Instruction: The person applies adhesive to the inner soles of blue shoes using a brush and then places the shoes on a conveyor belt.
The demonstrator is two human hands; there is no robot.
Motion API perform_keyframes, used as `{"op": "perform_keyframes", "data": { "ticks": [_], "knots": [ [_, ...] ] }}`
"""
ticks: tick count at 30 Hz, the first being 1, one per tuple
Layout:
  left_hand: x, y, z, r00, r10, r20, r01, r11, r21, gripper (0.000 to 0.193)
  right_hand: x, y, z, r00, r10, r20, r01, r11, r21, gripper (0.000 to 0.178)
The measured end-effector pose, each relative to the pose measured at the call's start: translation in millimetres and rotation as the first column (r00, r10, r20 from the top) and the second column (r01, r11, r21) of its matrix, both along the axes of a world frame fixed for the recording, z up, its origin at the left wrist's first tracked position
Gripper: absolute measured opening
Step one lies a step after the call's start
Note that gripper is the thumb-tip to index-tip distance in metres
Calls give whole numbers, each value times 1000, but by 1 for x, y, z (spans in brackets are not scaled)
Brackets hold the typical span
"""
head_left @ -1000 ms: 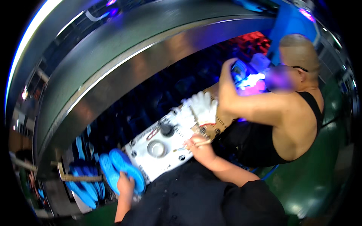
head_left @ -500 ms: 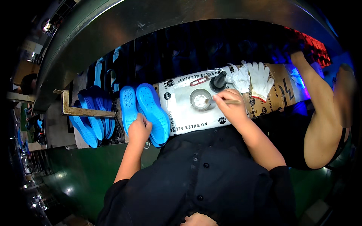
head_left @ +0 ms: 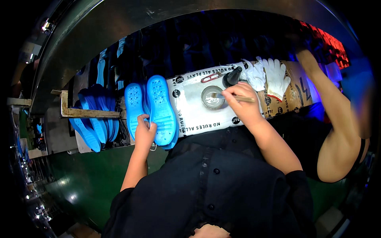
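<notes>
My left hand is closed on the near left edge of a blue shoe sole, which rests over others in a pile. Its studded, hole-pitted end points away from me. Another blue sole lies just left of it, partly behind my fingers. My right hand grips a brush by its wooden handle. The bristles dip into a round, greyish cup with whitish stuff inside. That cup stands on a white printed sheet.
Behind the cup are a black cone-shaped nozzle and red thread snips. White gloves lie on brown cardboard. At left, a worn metal bracket crosses stacked blue soles. A co-worker's arm reaches in at right.
The sole by my left hand has shifted slightly away from me and straightened. My left fingers have moved to its edge. The brush stays in the cup, and the whole view has shifted a little.
</notes>
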State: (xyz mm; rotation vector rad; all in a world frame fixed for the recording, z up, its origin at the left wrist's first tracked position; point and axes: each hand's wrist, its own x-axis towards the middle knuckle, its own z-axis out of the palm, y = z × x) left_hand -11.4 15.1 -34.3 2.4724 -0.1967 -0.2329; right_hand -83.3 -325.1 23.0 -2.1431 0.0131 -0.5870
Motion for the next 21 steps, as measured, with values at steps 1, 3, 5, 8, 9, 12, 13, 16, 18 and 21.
{"op": "perform_keyframes", "data": {
  "ticks": [1,3,5,8,9,12,13,16,18,21],
  "knots": [
    [0,1,-5,994,18,-108,-44,970,-238,33,-2,1,-10,1000,4,-20,-5,999,-54,18],
    [8,2,7,867,-84,-491,-172,875,-453,34,-8,3,-24,999,-29,-39,27,998,-60,18],
    [9,1,19,547,-372,-750,-445,630,-637,41,-12,2,-19,997,-42,-65,40,999,-18,19],
    [-20,-45,67,627,-59,-777,-719,339,-607,47,-21,-3,-2,976,-136,-172,165,971,171,21],
    [-24,-43,63,720,-107,-686,-627,324,-708,53,-25,-1,6,972,-121,-203,184,928,325,28],
    [-25,-44,64,814,-355,-460,-275,461,-844,55,-37,1,21,968,-175,-179,244,818,521,32],
    [-28,-55,76,852,-302,-429,-239,505,-830,53,-39,2,27,969,-175,-175,244,796,554,35],
    [-30,-78,77,960,-196,-201,-67,535,-842,48,-48,6,42,985,-139,-98,170,777,607,34],
    [-32,-87,78,978,-164,-128,-4,599,-801,50,-53,11,46,988,-126,-94,157,799,581,34],
    [-34,-98,79,994,-102,40,99,682,-725,42,-57,22,59,986,29,162,-66,970,233,28]
  ]
}}
